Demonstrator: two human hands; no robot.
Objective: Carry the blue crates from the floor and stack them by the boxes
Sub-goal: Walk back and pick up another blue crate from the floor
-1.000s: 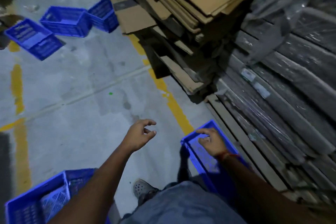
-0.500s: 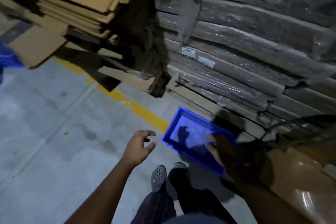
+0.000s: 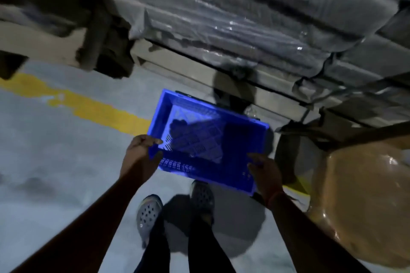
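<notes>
Two grey clogs [image 3: 149, 213] on the concrete floor [image 3: 55, 173], just near side of the blue crate [image 3: 206, 137]. Left hand [image 3: 139, 157] grips the crate's near-left corner, fingers curled over the rim; right hand [image 3: 265, 173] grips its near-right corner (crate empty, slightly tilted). Beyond the crate: yellow line [image 3: 93, 106], then wrapped boxes [image 3: 244, 17].

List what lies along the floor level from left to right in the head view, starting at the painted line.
yellow floor line → left hand gripping the crate's near left corner → blue crate → right hand gripping its near right corner → brown wrapped package
</notes>
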